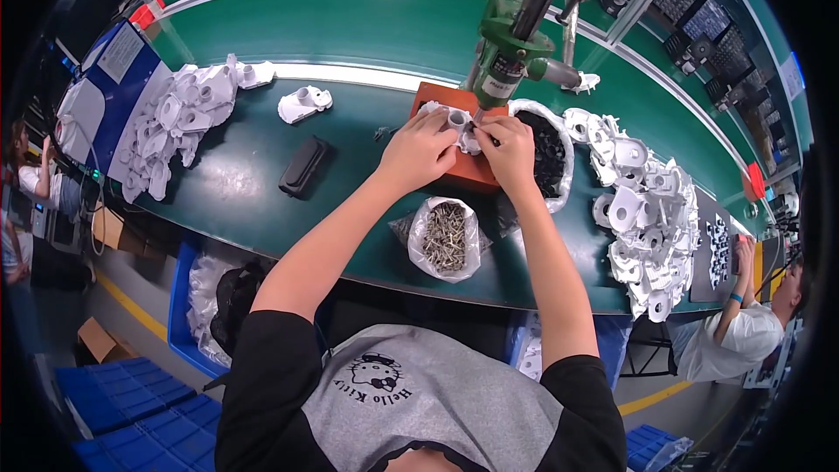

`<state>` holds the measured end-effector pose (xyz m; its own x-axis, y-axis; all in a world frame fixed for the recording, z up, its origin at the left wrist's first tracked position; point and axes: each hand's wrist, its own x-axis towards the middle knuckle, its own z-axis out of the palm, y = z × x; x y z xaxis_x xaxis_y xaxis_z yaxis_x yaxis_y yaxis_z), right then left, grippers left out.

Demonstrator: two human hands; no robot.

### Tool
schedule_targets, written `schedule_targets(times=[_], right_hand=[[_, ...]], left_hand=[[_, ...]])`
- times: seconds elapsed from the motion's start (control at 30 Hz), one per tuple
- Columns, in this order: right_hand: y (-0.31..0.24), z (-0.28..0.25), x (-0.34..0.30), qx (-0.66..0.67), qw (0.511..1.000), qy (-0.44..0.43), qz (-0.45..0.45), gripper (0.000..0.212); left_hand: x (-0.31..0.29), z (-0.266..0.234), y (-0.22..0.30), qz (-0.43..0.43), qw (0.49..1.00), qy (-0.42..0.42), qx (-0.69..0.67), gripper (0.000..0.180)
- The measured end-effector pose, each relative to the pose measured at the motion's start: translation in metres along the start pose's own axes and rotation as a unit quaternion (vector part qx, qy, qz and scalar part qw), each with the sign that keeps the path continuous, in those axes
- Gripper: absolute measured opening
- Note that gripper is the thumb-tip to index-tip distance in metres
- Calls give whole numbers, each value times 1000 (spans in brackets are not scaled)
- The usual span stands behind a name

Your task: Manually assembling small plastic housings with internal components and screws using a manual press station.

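Note:
A white molded plastic part [458,120] with a round collar rests on the orange block [472,177] beneath a green bench press [509,51]. My left hand [418,154] grips its left side, fingers curled over its far edge. From the right, my right hand [510,150] pinches a small black piece at the part's right side, close under the press's tip. The fingers partly cover that piece, so its exact shape is hidden. Close to my right hand stands a white bag of black pieces [549,157]. Nearer to me, between my forearms, sits a white bag of screws [445,238].
White plastic parts are heaped at the right [647,210] and by a blue bin [131,92] at the left. A single white part [304,104] and a black case [306,166] lie left of my arms. At far right, another person [743,332] works at the bench.

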<state>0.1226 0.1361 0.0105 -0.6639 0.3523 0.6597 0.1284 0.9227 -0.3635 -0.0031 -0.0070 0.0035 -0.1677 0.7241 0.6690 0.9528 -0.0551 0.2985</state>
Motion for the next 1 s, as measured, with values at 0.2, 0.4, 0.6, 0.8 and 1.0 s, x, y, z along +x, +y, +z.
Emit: schedule_targets(times=[0.2, 0.4, 0.6, 0.8, 1.0], right_hand=[[-6, -6, -2, -27, 999, -9, -34, 10], [-19, -12, -7, -88, 993, -23, -79, 18], [-24, -10, -11, -122, 989, -26, -78, 19], [-37, -23, -29, -132, 990, -55, -23, 31], [-74, -61, -56, 109, 983, -147, -17, 12]], left_hand=[[1, -2, 2, -5, 1000, -4, -2, 12], [0, -1, 1, 0, 1000, -3, 10, 14], [0, 2, 0, -3, 1000, -8, 6, 15], [1, 2, 1, 3, 1000, 6, 0, 14], [0, -1, 2, -5, 1000, 8, 7, 14]])
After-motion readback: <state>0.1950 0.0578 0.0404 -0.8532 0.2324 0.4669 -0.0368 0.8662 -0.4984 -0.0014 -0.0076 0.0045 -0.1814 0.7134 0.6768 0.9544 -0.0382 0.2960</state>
